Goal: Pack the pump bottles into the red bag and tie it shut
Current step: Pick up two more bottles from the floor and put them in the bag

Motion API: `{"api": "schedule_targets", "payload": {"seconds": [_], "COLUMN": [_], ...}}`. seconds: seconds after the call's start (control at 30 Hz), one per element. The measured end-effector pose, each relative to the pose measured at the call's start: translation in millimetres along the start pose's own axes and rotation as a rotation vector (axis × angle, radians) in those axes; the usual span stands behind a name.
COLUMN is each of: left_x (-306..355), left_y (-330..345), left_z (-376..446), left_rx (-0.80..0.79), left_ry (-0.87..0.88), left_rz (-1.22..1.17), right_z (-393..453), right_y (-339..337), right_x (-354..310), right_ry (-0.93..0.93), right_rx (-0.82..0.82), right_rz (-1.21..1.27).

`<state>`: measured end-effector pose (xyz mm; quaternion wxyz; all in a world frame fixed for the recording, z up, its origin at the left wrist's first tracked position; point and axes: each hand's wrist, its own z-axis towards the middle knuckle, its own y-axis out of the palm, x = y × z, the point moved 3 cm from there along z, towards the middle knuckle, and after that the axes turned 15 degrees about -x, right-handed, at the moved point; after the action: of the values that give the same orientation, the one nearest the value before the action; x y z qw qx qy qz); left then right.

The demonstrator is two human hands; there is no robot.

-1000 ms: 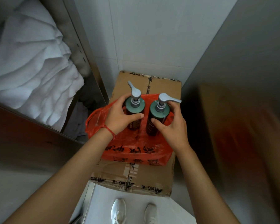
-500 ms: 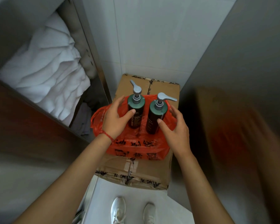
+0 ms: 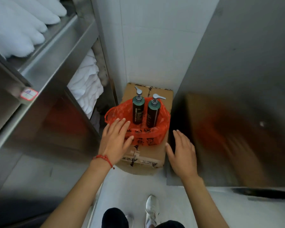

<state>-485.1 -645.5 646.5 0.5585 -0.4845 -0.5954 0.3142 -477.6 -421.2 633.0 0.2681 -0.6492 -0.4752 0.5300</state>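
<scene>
Two dark green pump bottles stand upright side by side in the open red bag (image 3: 152, 138): the left bottle (image 3: 138, 111) and the right bottle (image 3: 152, 114), both with grey pump heads. The bag sits on a taped cardboard box (image 3: 148, 155). My left hand (image 3: 115, 140) hovers with fingers spread over the bag's near left rim, holding nothing. My right hand (image 3: 183, 153) is open beside the box's right edge, apart from the bag. A red string bracelet is on my left wrist.
A steel shelf unit (image 3: 53, 63) on the left holds folded white towels (image 3: 87, 84). A steel panel (image 3: 237, 96) closes in the right side. White tiled wall stands behind the box. My shoes (image 3: 151, 209) are on the pale floor below.
Both hands have let go of the bottles and drawn back toward me. The view has pulled back and up, so the box looks smaller.
</scene>
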Motion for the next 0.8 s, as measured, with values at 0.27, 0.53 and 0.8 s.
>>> {"api": "schedule_targets", "payload": {"seconds": [0.27, 0.53, 0.8], "left_x": [45, 120, 247], "left_y": [-6, 7, 66], "left_z": [-64, -118, -184], "left_rx": [-0.109, -0.205, -0.309], "left_ry": [0.228, 0.436, 0.710], "left_rz": [0.084, 0.156, 0.258], "right_z": [-114, -221, -373], "right_y": [12, 12, -6], "right_x": [-6, 37, 113], "right_ry": [0.156, 0.388, 0.621], "right_rx": [0.123, 0.207, 0.394], "right_rz": [0.052, 0.066, 0.133]}}
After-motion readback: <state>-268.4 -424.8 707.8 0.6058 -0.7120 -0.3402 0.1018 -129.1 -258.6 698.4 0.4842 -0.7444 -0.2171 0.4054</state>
